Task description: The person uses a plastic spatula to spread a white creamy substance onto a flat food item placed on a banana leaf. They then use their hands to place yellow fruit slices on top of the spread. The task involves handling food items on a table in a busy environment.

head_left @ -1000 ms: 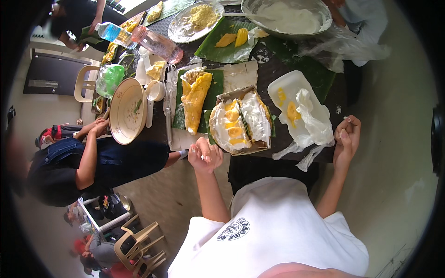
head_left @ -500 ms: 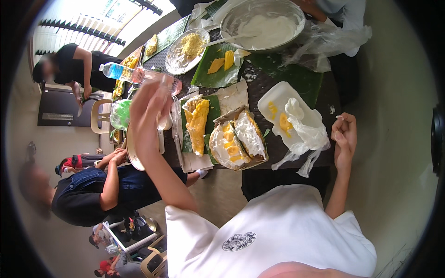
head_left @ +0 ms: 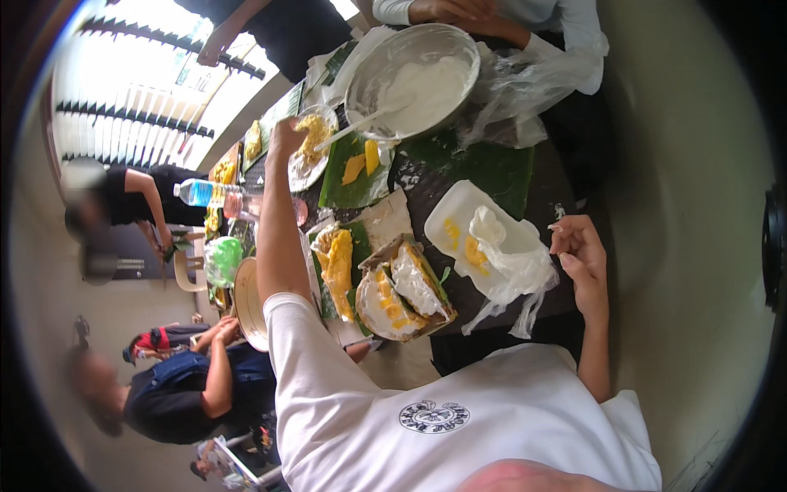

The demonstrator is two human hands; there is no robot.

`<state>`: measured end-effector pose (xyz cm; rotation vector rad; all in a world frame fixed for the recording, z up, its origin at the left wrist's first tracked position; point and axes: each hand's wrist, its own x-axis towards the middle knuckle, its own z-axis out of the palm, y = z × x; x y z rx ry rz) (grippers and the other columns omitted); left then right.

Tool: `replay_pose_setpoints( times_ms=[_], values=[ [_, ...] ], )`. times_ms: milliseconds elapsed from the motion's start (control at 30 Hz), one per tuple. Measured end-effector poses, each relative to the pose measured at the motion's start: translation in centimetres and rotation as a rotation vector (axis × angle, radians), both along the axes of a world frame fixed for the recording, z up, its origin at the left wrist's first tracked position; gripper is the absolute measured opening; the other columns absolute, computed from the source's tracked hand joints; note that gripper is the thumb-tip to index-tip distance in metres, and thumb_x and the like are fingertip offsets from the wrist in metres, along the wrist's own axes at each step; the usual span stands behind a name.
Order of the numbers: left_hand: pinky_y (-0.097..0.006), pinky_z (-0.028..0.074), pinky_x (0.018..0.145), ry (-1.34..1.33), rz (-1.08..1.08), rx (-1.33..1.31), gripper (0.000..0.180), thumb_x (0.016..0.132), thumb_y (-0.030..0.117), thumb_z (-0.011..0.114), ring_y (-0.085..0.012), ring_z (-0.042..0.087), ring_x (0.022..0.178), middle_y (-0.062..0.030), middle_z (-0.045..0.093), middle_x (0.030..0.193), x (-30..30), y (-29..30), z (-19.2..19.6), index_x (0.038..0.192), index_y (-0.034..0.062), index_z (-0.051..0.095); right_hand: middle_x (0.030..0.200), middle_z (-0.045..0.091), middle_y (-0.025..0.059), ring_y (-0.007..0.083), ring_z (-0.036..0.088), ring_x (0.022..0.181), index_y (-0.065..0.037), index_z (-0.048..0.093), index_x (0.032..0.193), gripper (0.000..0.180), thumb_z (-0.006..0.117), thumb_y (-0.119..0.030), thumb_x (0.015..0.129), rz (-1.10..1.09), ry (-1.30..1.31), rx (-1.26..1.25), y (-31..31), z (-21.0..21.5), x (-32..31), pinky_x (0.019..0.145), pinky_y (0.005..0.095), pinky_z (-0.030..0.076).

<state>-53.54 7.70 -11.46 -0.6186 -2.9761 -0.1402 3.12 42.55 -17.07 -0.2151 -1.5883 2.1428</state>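
Stretched far forward, my left hand (head_left: 286,138) is at the near left rim of a plate (head_left: 305,174) of crumbly yellow food (head_left: 315,135). Its fingertips are foreshortened over the food, so I cannot see whether they grip any. My right hand (head_left: 584,261) hovers by the table's right edge, fingers loosely curled and apart, white smears on the fingertips, nothing held. Between my arms sits a cardboard tray (head_left: 428,326) with two cream-topped pieces; yellow slices (head_left: 387,297) line the left one. Left of it, a yellow-covered roll (head_left: 336,271) lies on banana leaf.
A white foam tray (head_left: 447,205) holds a crumpled plastic bag (head_left: 500,254). Beyond it stands a large metal bowl (head_left: 361,90) of white cream with a spatula (head_left: 361,125). Yellow pieces (head_left: 354,168) lie on leaf. A bottle (head_left: 197,193) is at the left. Other people stand around the table.
My left hand has swung forward from above the table's left side to the plate of yellow crumbs. The right hand stays near the table edge. The whole view has shifted.
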Motion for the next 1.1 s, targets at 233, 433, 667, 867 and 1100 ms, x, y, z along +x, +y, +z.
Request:
replay_pose_setpoints(
  times_ms=[233, 433, 667, 867, 1100],
  values=[
    [-0.041, 0.054, 0.103, -0.163, -0.051, 0.037, 0.058, 0.081, 0.026, 0.081, -0.0307, 0.071, 0.118, -0.0200, 0.072, 0.130, -1.9, 0.3, -2.0, 0.135, 0.0090, 0.071, 0.099, 0.066, 0.0037, 0.0058, 0.044, 0.073, 0.000, 0.068, 0.117, 0.036, 0.058, -0.009, 0.083, 0.083, -0.070, 0.040, 0.7, 0.4, 0.0, 0.071, 0.0235, 0.040],
    [-0.041, 0.056, 0.099, -0.174, -0.118, 0.023, 0.055, 0.079, 0.024, 0.084, -0.0307, 0.073, 0.112, -0.0187, 0.075, 0.123, -3.5, -0.2, -2.4, 0.130, 0.0079, 0.073, 0.104, 0.067, 0.0034, 0.0064, 0.044, 0.072, -0.002, 0.067, 0.117, 0.035, 0.060, -0.010, 0.083, 0.089, -0.060, 0.041, 0.7, 0.3, 0.0, 0.069, 0.0231, 0.040],
    [-0.040, 0.058, 0.089, -0.052, -0.107, -0.045, 0.042, 0.075, 0.023, 0.088, -0.0294, 0.076, 0.099, -0.0169, 0.079, 0.106, -2.6, 0.1, -1.3, 0.113, 0.0085, 0.079, 0.108, 0.065, 0.0026, 0.0066, 0.043, 0.074, -0.003, 0.065, 0.116, 0.035, 0.061, -0.009, 0.082, 0.084, -0.051, 0.033, 0.7, 0.3, -0.1, 0.070, 0.0232, 0.040],
    [-0.039, 0.059, 0.087, -0.069, -0.022, 0.002, 0.034, 0.074, 0.020, 0.086, -0.0284, 0.077, 0.094, -0.0167, 0.079, 0.102, 0.2, 2.5, -0.2, 0.107, 0.0094, 0.082, 0.108, 0.065, 0.0033, 0.0069, 0.043, 0.075, -0.004, 0.065, 0.116, 0.036, 0.060, -0.009, 0.081, 0.059, -0.058, 0.038, 0.7, 0.3, -0.1, 0.071, 0.0237, 0.040],
    [-0.036, 0.060, 0.084, -0.037, -0.052, -0.059, 0.028, 0.074, 0.018, 0.083, -0.0263, 0.078, 0.088, -0.0152, 0.080, 0.097, -0.1, 2.4, 0.4, 0.102, 0.0108, 0.084, 0.107, 0.064, 0.0033, 0.0072, 0.044, 0.075, -0.004, 0.065, 0.116, 0.037, 0.061, -0.010, 0.081, 0.042, -0.060, 0.047, 0.6, 0.2, -0.1, 0.071, 0.0233, 0.040]
  ],
)
